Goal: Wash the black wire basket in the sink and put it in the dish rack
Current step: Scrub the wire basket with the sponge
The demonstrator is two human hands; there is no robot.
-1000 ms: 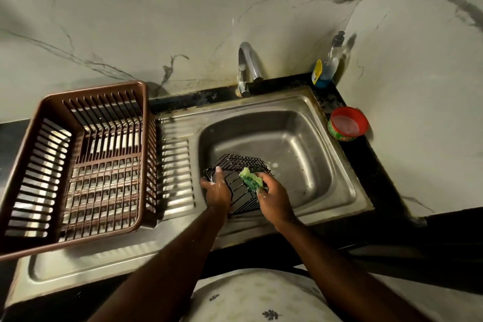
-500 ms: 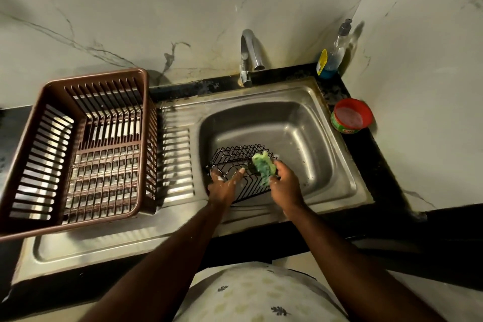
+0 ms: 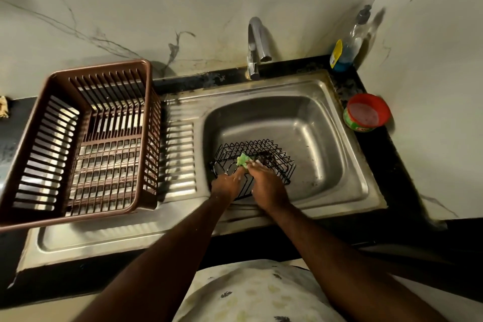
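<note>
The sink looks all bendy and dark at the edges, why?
Head view: the wide-angle lens bows the sink rim and counter edge; light is dim and warm, glinting off the steel by the dish rack; the faucet casts a shadow on the wall.

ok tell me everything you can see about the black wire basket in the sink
The black wire basket is a low rectangular tray of thin dark metal rods, with a zigzag wire edge along its far side. It sits in the near left part of the steel sink, seemingly tilted up toward the person. The left hand holds its near left edge, while the right hand presses a soapy green sponge inside it. No water runs from the tap.
</note>
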